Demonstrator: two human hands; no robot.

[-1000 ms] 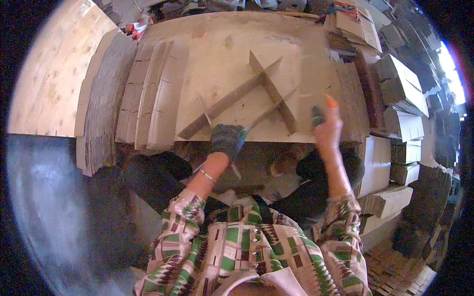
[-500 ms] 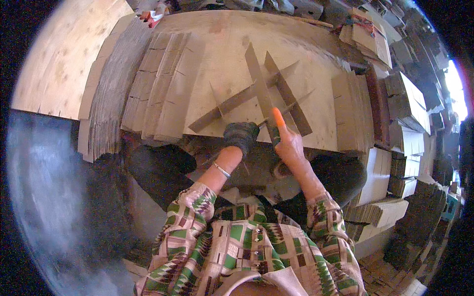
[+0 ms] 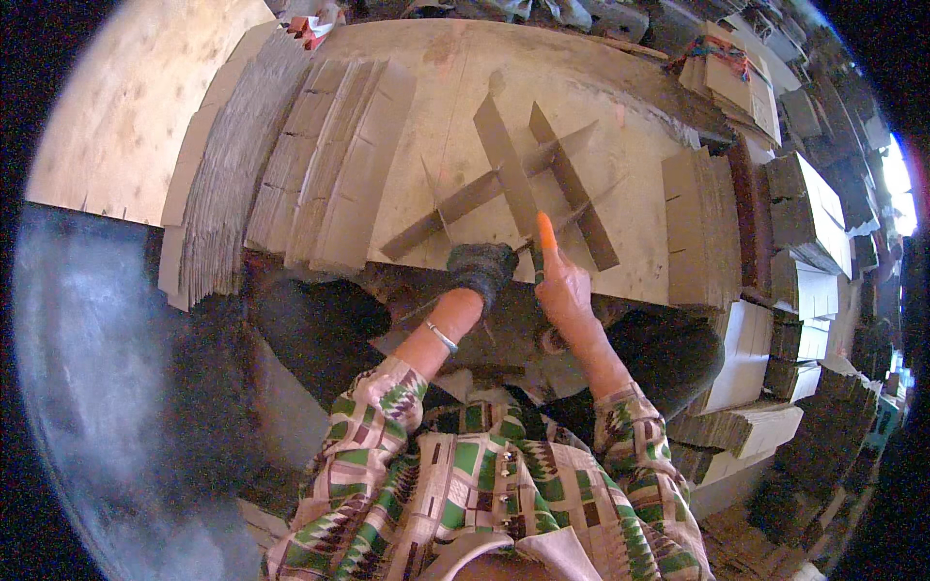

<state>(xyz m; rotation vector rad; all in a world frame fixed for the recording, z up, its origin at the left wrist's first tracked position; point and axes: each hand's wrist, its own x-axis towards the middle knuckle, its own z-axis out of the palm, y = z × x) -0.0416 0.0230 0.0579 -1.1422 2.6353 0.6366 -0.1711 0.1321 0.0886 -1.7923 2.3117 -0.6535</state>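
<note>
Brown cardboard strips are slotted crosswise into an open lattice on the wooden board. One long strip (image 3: 504, 155) runs down to my hands, a second strip (image 3: 573, 184) stands to its right, and a slanting cross strip (image 3: 470, 197) passes through both. My left hand (image 3: 481, 269), in a dark glove, closes at the lattice's near edge on a thin cross strip seen almost edge-on. Beside it, my right hand (image 3: 566, 290) is closed around the near end of the long strip. Its index finger lies straight along the cardboard, wearing an orange finger cover (image 3: 546, 230); the curled fingertips are hidden.
Stacks of slotted cardboard (image 3: 315, 165) stand on the board's left side, with another stack (image 3: 699, 228) at its right. Beyond that are more cardboard bundles (image 3: 804, 208). The pale wooden board (image 3: 436, 87) spreads under the lattice. My bent knees are below its near edge.
The long strip's far end has swung slightly left, and the strips around it sit a little further right. Both hands keep nearly the same hold. The whole view has shifted slightly.
</note>
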